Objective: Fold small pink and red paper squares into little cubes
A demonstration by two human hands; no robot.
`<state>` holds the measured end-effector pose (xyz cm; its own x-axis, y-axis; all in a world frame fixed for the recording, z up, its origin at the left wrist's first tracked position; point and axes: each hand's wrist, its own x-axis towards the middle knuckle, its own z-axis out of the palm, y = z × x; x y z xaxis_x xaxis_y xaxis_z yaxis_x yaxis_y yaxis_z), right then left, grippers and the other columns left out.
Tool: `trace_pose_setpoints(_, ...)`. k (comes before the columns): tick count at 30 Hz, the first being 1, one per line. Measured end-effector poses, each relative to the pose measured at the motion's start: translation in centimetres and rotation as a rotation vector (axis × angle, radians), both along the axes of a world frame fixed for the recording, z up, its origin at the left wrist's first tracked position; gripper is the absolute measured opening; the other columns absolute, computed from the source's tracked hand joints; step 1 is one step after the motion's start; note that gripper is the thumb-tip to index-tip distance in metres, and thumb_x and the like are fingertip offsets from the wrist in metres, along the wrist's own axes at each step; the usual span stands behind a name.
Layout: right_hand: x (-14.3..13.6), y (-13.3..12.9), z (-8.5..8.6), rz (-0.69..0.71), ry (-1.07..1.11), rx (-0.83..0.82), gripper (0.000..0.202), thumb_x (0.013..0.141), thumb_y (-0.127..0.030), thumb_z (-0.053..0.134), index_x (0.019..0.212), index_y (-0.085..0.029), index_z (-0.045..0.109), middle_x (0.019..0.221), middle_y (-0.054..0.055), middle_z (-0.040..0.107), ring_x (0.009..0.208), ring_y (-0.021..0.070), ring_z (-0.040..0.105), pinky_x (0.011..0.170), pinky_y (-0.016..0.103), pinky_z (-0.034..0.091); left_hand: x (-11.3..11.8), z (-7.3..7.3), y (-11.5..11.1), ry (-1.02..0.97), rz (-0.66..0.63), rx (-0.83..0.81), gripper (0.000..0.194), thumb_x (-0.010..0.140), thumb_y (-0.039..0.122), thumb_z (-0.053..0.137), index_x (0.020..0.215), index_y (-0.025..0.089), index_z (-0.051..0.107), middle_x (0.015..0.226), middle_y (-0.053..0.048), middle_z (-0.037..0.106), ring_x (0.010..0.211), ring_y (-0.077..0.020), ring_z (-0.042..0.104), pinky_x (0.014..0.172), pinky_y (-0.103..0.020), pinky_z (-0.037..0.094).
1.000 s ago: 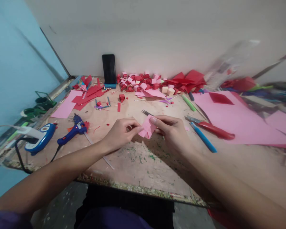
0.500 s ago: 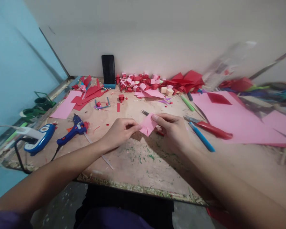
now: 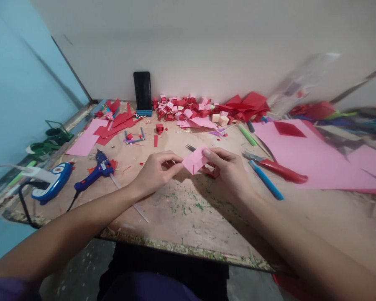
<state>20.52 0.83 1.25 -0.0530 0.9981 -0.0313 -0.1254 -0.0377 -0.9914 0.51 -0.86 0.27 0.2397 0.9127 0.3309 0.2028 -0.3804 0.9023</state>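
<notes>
A small square of pink paper (image 3: 194,161), with short cut lines in it, is held up between both hands over the table. My left hand (image 3: 161,169) pinches its left corner between thumb and fingers. At the upper right edge, the thumb of my right hand (image 3: 227,165) presses on the paper, with the fingers curled behind. Scissor tips (image 3: 190,147) stick out behind the paper; the rest of the scissors is mostly hidden by the right hand and the paper.
A blue glue gun (image 3: 101,169) and a blue power socket (image 3: 57,182) lie left. Folded paper cubes (image 3: 181,108) and an upright phone (image 3: 142,91) stand at the back. A red-handled cutter (image 3: 283,170), blue pen (image 3: 267,180) and large pink sheets (image 3: 319,161) are right.
The pink paper has tilted and shifted slightly up in the fingers. Its right part now shows more, and both hands have moved only a little.
</notes>
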Motion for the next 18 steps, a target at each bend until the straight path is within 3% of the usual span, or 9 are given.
trace_pose_setpoints(9, -0.03, -0.06, 0.01, -0.004, 0.071, -0.049, 0.021, 0.075, -0.041, 0.087, 0.074, -0.023, 0.076, 0.077, 0.003, 0.068, 0.067, 0.0183, 0.063, 0.064, 0.034, 0.056, -0.18, -0.12, 0.10, 0.007, 0.056, 0.067, 0.010, 0.089, 0.020, 0.067, 0.091, 0.018, 0.077, 0.090, -0.005, 0.077, 0.075, -0.0153, 0.070, 0.067, -0.028, 0.056)
trace_pose_setpoints(18, 0.00, -0.11, -0.01, 0.027, -0.068, -0.052, 0.025, 0.073, -0.044, 0.084, 0.081, -0.020, 0.080, 0.083, 0.007, 0.074, 0.070, 0.0194, 0.064, 0.058, 0.029, 0.049, -0.40, 0.23, 0.09, 0.071, 0.212, 0.201, 0.010, 0.090, 0.018, 0.066, 0.091, 0.018, 0.076, 0.092, -0.003, 0.075, 0.078, -0.0126, 0.066, 0.065, -0.023, 0.051)
